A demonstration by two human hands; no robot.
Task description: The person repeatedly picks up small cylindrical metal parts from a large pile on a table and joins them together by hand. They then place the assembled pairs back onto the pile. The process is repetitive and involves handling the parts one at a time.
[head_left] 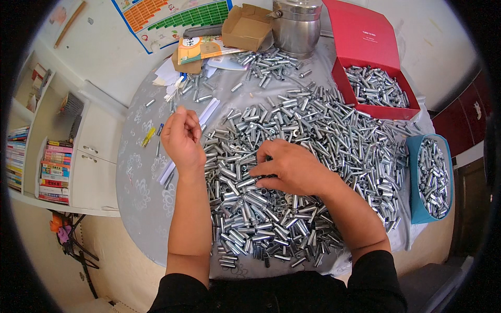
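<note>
A wide heap of shiny metal sleeves and bolts covers much of the round table. My right hand is low over the middle of this heap, its fingers bent and apart, fingertips close to the loose parts. I see nothing clearly held in it. Raised at the heap's left edge, my left hand has its fingers curled in and pressed together. Whatever it may hold is hidden by the fingers. Just beyond the left hand lie a long white strip and a few scattered bolts.
At the back right stands an open red box full of metal parts. A blue-green bin, also filled, is at the right edge. Behind the heap are a steel pot, a cardboard box and booklets. A yellow screwdriver-like tool lies left.
</note>
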